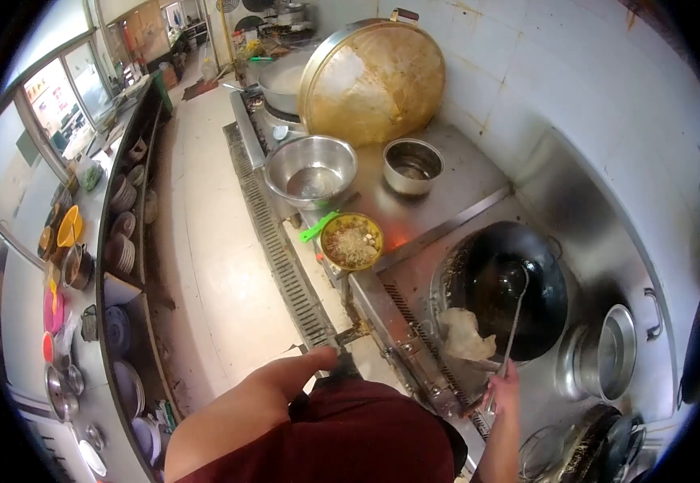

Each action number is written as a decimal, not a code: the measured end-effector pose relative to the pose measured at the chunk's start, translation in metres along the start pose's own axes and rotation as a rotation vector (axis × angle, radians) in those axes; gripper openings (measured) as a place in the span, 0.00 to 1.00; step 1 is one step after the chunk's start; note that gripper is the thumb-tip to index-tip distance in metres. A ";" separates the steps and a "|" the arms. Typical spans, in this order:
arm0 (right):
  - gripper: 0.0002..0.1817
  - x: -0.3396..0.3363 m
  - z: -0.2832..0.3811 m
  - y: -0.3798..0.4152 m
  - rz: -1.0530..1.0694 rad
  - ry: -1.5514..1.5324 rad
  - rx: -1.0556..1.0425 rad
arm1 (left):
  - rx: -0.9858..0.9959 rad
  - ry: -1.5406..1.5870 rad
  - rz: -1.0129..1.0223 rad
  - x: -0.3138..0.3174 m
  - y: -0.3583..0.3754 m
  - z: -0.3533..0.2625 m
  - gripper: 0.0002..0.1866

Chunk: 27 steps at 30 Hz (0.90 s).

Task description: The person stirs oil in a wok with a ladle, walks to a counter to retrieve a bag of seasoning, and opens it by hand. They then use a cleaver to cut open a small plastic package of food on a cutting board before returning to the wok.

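My right hand (503, 389) is closed round the handle of a long metal ladle (516, 322). The ladle slants up into a large black wok (487, 266), its head against the dark inside where something shiny lies at the bottom. A pale crumpled cloth (466, 334) drapes over the wok's near rim, just left of the ladle handle. My left hand (331, 360) is low in front of my body by the stove's front edge; its fingers are hidden. Beyond it stands a yellow bowl (327, 243) of chopped seasoning with pale pieces, a green-handled tool beside it.
A steel basin (273, 173) and a small steel pot (414, 187) stand on the stove top. Behind them leans a large brassy lid (374, 80). Metal pans (617, 352) sit right of the wok. Across the aisle runs a counter (96, 378) with bowls and stacked plates below.
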State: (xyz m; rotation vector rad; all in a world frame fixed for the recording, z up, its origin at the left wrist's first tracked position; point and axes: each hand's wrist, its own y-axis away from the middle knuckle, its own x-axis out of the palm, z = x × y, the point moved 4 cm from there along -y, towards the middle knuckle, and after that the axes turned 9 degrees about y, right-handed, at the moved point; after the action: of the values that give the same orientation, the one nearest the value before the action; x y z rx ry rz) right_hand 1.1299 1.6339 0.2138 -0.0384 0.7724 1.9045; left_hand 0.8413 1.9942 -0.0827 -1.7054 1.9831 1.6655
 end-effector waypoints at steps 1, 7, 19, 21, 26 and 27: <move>0.40 0.002 0.002 0.000 0.004 0.004 0.000 | -0.003 0.004 0.000 -0.005 0.004 -0.004 0.21; 0.41 -0.017 -0.032 0.007 -0.242 0.719 -0.325 | -0.026 0.017 0.028 -0.013 0.019 -0.008 0.19; 0.40 -0.009 0.013 0.017 -0.267 1.202 -0.186 | 0.062 -0.084 -0.095 -0.025 0.035 0.004 0.11; 0.40 0.000 0.050 0.066 -0.118 1.285 0.023 | 0.047 -0.106 -0.070 -0.049 0.056 -0.016 0.12; 0.41 0.004 0.047 0.048 -0.085 1.329 -0.012 | 0.197 -0.248 0.008 0.010 0.014 0.017 0.12; 0.42 0.004 0.041 0.033 -0.117 1.331 -0.030 | 0.138 -0.167 0.033 0.002 0.019 0.006 0.13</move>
State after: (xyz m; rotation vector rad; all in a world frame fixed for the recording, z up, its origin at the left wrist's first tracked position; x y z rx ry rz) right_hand 1.1137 1.6498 0.2608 -1.4340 1.5230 1.6046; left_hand 0.8232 1.9934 -0.0742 -1.4460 2.0060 1.5825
